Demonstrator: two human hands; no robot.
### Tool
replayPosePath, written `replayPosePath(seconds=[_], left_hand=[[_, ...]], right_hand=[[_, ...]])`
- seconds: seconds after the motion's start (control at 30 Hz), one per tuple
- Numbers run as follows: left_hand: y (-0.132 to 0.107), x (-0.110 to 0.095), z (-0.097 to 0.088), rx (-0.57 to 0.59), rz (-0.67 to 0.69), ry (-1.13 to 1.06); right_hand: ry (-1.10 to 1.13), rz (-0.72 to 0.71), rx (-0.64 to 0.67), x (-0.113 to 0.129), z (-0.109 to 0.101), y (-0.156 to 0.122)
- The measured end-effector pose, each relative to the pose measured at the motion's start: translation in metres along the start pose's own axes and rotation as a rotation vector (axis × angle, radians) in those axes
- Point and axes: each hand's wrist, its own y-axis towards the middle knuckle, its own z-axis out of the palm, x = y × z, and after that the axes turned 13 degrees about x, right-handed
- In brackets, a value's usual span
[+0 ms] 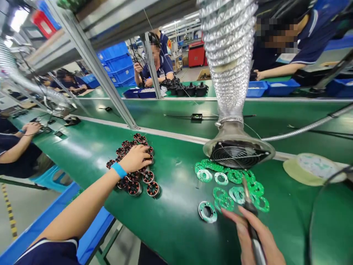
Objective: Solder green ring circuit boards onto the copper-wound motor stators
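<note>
My left hand (pixel 136 158), with a blue band at the wrist, reaches palm down over a cluster of copper-wound motor stators (pixel 134 188). Its fingers bend around a stator (pixel 150 158) on the right side of the cluster; the palm partly hides the grip. In my right hand (pixel 257 235) is a soldering iron (pixel 255 239), held like a pen, its tip over green ring-shaped circuit boards (pixel 236 194). One ring board (pixel 207 212) lies apart, left of my right fingertips, on top of a dark-edged round part.
A fume extractor hood (pixel 238 147) on a silver duct hangs just above the boards. A round pale pad (pixel 314 168) lies at right, near a black cable. A metal post (pixel 93 62) rises behind the stators. Co-workers sit across the bench and at far left.
</note>
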Motion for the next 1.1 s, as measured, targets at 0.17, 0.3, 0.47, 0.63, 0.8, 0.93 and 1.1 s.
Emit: replayPosePath(seconds=[0.17, 0.3, 0.47, 0.63, 0.8, 0.93, 1.1], left_hand=[[-0.020, -0.078, 0.009, -0.023, 0.267, -0.319], [-0.025, -0.145, 0.030, 0.246, 0.365, -0.660], [-0.008, -0.176, 0.046, 0.316, 0.388, -1.068], [-0.006, -0.181, 0.046, 0.411, 0.459, -1.580], [-0.018, -0.182, 0.037, 0.519, 0.451, -1.785], [-0.022, -0.184, 0.034, 0.515, 0.456, -1.752], [-0.024, -0.189, 0.040, 0.302, 0.363, -1.608]], right_hand=[[-0.116, -0.125, 0.200, 0.009, 0.010, 0.014], [-0.102, -0.138, 0.267, 0.013, 0.020, 0.019], [-0.120, -0.161, 0.157, 0.014, 0.025, 0.014], [-0.018, -0.163, 0.061, 0.025, 0.011, 0.009], [0.033, -0.201, 0.021, 0.030, -0.011, 0.009], [-0.096, -0.312, -0.035, 0.031, -0.017, 0.012], [-0.274, -0.359, 0.018, 0.027, -0.018, 0.012]])
